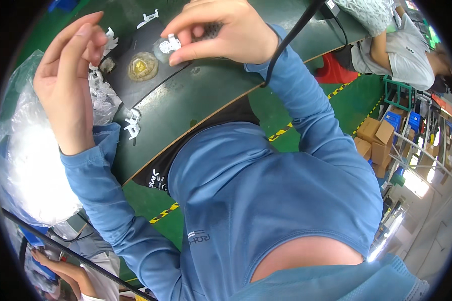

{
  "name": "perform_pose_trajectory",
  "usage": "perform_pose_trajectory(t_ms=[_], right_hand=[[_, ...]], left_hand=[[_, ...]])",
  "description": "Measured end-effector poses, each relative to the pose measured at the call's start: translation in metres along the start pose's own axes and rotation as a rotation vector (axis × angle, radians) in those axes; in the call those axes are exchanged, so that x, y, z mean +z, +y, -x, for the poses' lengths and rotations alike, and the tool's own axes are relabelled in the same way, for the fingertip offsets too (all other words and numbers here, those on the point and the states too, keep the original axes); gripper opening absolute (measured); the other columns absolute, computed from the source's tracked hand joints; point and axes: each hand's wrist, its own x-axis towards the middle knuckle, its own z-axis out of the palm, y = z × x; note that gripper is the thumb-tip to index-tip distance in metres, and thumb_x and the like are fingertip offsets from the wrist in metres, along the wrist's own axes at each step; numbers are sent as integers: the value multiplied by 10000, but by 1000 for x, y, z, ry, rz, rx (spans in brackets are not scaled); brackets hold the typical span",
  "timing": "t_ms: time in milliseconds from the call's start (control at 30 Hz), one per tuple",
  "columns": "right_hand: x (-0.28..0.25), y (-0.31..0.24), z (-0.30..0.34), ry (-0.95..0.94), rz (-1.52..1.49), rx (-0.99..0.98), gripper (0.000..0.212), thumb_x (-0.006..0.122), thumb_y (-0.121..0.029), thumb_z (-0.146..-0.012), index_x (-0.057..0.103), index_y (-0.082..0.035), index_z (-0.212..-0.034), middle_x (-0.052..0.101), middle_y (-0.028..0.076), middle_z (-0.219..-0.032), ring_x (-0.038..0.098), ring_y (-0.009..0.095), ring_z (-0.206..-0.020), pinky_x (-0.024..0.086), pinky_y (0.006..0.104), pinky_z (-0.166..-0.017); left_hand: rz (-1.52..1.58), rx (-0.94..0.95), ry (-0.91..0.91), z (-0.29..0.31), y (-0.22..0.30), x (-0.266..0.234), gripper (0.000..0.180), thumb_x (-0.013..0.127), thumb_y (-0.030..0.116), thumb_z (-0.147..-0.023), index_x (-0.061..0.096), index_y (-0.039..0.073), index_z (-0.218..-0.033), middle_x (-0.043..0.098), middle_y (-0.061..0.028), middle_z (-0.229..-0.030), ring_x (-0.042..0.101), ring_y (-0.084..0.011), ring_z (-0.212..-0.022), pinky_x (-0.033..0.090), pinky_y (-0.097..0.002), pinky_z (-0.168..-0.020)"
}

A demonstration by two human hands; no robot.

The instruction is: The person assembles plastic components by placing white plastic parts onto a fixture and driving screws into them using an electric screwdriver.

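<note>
My right hand (pixel 223 32) is closed over the green work table (pixel 181 103), pinching a small white plastic part (pixel 170 44) between thumb and fingers. My left hand (pixel 70 75) is raised at the table's left side, its fingers bent but apart, with nothing plainly held. White plastic pieces (pixel 110 42) show right beside its fingertips. Between my hands, a round, yellowish, translucent lump with a golden centre (pixel 143 66) sits on a dark mat (pixel 123 88). Nearer to me, more white plastic clips (pixel 132 124) lie on the table.
A clear plastic bag (pixel 30 120) with bright white contents stands at the left. Another white clip (pixel 148 18) lies at the mat's far edge. A black cable (pixel 291 37) crosses near my right wrist. Other people (pixel 404 55) are at right and lower left; cardboard boxes (pixel 376 138) are farther right.
</note>
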Motion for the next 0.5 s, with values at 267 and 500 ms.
perform_pose_trajectory(t_ms=[267, 500], right_hand=[[8, -2, -8, -57, 39, -11, 284, 875, -161, -751, 746, -80, -991, 613, -28, -726, 563, 158, -694, 431, 317, -676], [37, 21, 0, 201, -554, -108, 287, 878, -167, -750, 738, -85, -988, 592, -28, -719, 557, 156, -673, 417, 320, -679]], left_hand=[[-17, -16, 21, -1, -15, -11, 276, 641, 134, -1013, 709, -74, -1180, 668, -52, -942, 574, -114, -846, 444, -236, -772], [-63, 1, -6, 1, -26, -16, 288, 619, 140, -1032, 693, -84, -1197, 638, -43, -954, 561, -114, -866, 436, -246, -776]])
